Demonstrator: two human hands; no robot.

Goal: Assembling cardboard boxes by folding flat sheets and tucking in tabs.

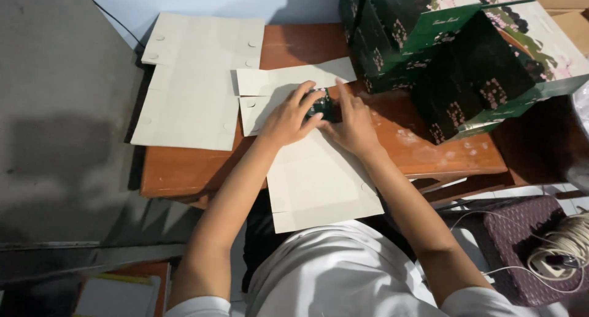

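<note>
Both your hands are down on the counter (184,170) right now, meeting over a flat, pale cardboard sheet (319,182) that runs from the middle of the wooden top out over its near edge toward your body. Your left hand (288,117) is curled, fingers wrapped over a small dark green piece (320,105), gripping it from the left. Your right hand (353,125) presses in from the other side, index finger stretched forward along the green piece, the rest of the fingers bent against it, so it is pinched between the two hands. What exactly that green piece is, I cannot tell; it is mostly covered.

Under your fingertips, a folded flap (294,79) of the same pale board lies across the sheet's far end. To your left, a second flat cardboard blank (196,84) lies spread out, overhanging the counter's far-left corner, just beside the one you are working on. To your right, a stack of dark green boxes with blossom print (454,53) stands piled at angles on the counter, close to your right hand. Lower right, a coil of pale cord (567,246) rests on a dark purple cushion (521,243).
</note>
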